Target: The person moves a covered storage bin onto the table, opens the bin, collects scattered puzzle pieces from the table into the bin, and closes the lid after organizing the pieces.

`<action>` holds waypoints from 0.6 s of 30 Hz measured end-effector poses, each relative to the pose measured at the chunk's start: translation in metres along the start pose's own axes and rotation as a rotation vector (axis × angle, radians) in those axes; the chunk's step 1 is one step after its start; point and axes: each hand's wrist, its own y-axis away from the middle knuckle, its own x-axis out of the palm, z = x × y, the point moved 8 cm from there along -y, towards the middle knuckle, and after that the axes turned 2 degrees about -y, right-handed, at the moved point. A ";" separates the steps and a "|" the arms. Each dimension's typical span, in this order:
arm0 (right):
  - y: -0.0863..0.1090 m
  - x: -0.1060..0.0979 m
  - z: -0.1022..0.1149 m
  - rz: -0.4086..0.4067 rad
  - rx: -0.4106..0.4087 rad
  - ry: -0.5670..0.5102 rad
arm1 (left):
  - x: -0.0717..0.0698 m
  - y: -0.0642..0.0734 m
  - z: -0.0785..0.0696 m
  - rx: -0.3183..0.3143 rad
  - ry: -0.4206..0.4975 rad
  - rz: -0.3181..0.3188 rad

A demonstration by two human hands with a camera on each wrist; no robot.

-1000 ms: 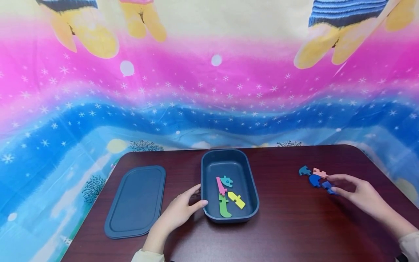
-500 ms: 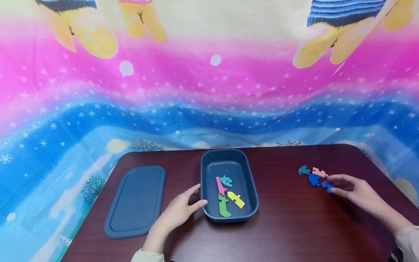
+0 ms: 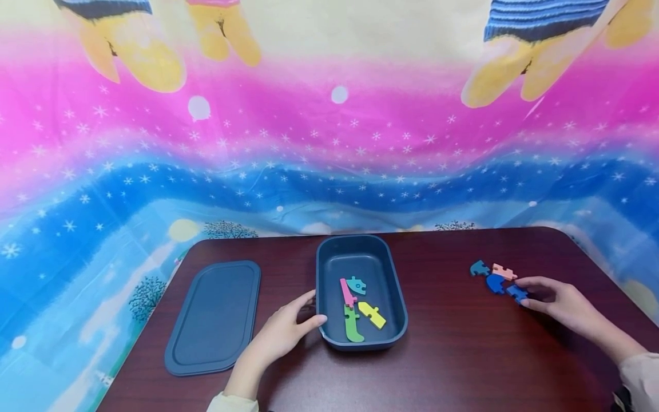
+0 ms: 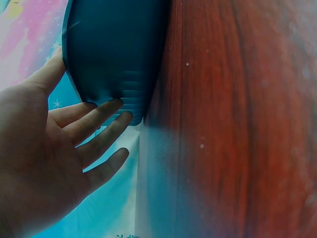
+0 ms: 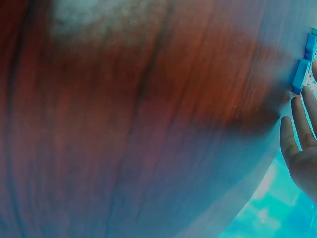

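A dark grey-blue container (image 3: 396, 286) stands without a lid in the middle of the table. Inside lie a pink puzzle piece (image 3: 347, 293), a teal one (image 3: 357, 285), a green one (image 3: 352, 326) and a yellow one (image 3: 372, 315). My left hand (image 3: 283, 329) holds the container's left wall, thumb over the rim and fingers against the outside. At the right, my right hand (image 3: 566, 303) has thumb and index finger about a blue puzzle piece (image 3: 516, 293). Beside it lie a darker blue piece (image 3: 495, 284), a salmon piece (image 3: 503, 272) and a dark teal piece (image 3: 479, 268).
The matching flat lid (image 3: 213, 317) lies on the table left of the container. Dark reddish wood (image 3: 437, 355) makes up the tabletop (image 4: 223, 124). A printed cloth (image 3: 329, 143) hangs behind the table and along its sides.
The blue puzzle piece at my right fingertips has shifted slightly left and lies flatter beside the others. My left hand and the container have stayed in place.
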 end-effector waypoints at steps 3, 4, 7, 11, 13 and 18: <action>-0.001 0.001 -0.001 0.018 0.011 0.004 | 0.000 0.000 0.000 -0.002 -0.002 0.000; -0.002 0.001 -0.001 0.018 0.013 0.006 | 0.000 0.000 0.000 -0.002 -0.003 0.001; -0.003 0.001 -0.002 0.016 0.012 0.012 | 0.000 0.000 0.001 -0.004 -0.003 0.001; -0.005 0.002 -0.001 0.017 0.004 0.022 | 0.000 0.000 0.001 -0.010 -0.005 0.001; -0.005 0.002 0.000 0.020 -0.003 0.029 | 0.000 0.000 0.002 -0.014 -0.007 0.000; -0.007 0.004 0.001 0.013 -0.013 0.049 | 0.000 0.001 0.003 -0.017 -0.008 -0.002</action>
